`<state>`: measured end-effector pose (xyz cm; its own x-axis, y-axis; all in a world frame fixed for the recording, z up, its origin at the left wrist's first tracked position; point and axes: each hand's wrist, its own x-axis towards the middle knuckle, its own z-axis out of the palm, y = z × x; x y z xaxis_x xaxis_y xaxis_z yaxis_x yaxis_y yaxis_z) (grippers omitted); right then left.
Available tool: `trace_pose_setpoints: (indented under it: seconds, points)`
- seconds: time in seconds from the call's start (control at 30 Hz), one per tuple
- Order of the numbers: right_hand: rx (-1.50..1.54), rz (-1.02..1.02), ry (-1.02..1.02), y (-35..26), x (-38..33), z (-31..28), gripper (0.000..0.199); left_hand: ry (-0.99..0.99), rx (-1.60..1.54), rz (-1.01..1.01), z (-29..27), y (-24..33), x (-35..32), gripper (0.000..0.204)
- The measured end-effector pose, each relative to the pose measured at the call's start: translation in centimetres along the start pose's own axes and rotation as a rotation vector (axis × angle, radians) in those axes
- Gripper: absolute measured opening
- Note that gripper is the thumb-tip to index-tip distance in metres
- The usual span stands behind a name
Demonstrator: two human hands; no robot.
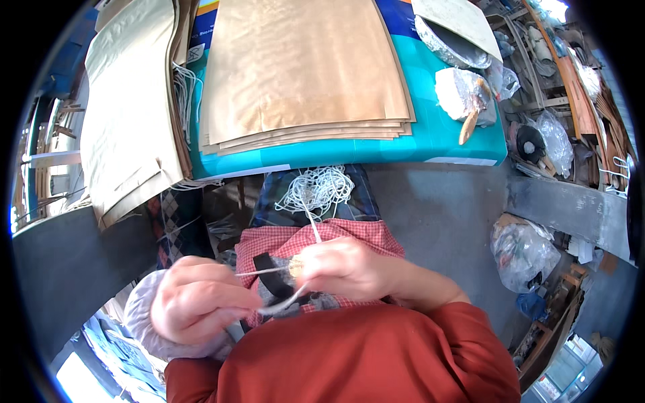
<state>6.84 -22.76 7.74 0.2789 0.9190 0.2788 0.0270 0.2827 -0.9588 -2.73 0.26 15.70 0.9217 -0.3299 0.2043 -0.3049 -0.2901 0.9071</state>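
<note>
In front of my body, my left hand (201, 299) pinches white cord (285, 303), which stretches in two strands across to my right hand. My right hand (346, 269) is closed around the cord, with a small yellowish piece (295, 266) showing at its fingertips; what that piece is I cannot make out. Another strand runs from the right hand up to a loose tangle of white cord (316, 191) lying over my knees. A black strap-like piece (270, 272) lies behind the strands, against the red checked cloth (390, 235) on my lap. Both hands are slightly blurred.
A stack of brown paper sheets or bags (309, 74) lies on a teal surface (470, 144) ahead. More paper with white cords (127, 101) hangs at the left. A white lump with a wooden-handled tool (468, 126) and a bowl (447, 46) sit right. A plastic bag (524, 252) stands at the right.
</note>
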Motion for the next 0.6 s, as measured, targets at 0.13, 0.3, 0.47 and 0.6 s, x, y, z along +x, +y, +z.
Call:
trace_pose_setpoints:
  seconds: [0.13, 0.3, 0.47, 0.6]
  points:
    - [-0.213, 0.155, 0.078, -3.5, -2.0, -5.7, 0.012, 0.196, 0.548, -0.161, -2.1, 0.2, -1.9, 0.022]
    - [-0.567, 0.295, 0.497, -4.8, -2.0, -13.0, 0.011, 0.495, 0.650, -0.334, -4.7, -4.3, 0.8, 0.007]
    - [-0.540, 0.508, 0.639, 2.1, -0.6, -20.2, 0.010, 0.542, 0.455, -0.447, -5.7, -15.8, 3.2, 0.011]
    - [-0.744, 0.521, 0.693, 10.7, -2.0, -22.4, 0.011, 0.532, 0.492, -0.577, -3.9, -22.2, 3.2, 0.013]
